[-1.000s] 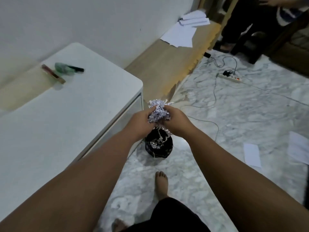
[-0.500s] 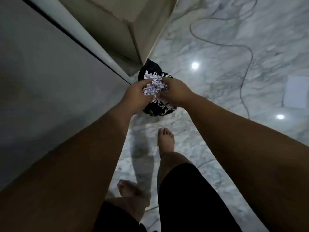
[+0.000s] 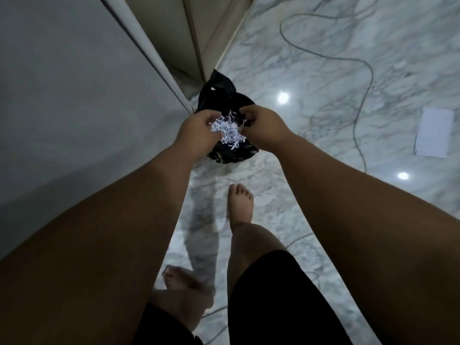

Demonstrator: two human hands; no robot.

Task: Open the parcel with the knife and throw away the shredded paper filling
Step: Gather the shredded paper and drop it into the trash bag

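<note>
The shredded paper [image 3: 227,131] is a loose white clump held between both hands, directly above the open mouth of a black bin bag [image 3: 225,100] that sits on the marble floor [image 3: 323,70]. It is kept low and centred over the opening, presumably so the light strips fall inside rather than scatter across the floor.

The left hand [image 3: 199,131] cups the clump from the left, its fingers curled around the paper and gripping it. The right hand [image 3: 263,129] closes in from the right; its fingers are bent against the paper and the bag's edge, but I cannot tell whether they pinch the paper, the bag rim, or both. Some strips already hang down toward the bag, suggesting the drop is about to happen or just starting.

The bag stands just beside the corner of a white counter [image 3: 74,95] on the left. Farther right, a grey cable [image 3: 358,63] snakes over the floor, and a sheet of white paper [image 3: 434,131] lies well apart. The person's bare foot [image 3: 240,202] is planted near the bag. No parcel or knife is in view.
</note>
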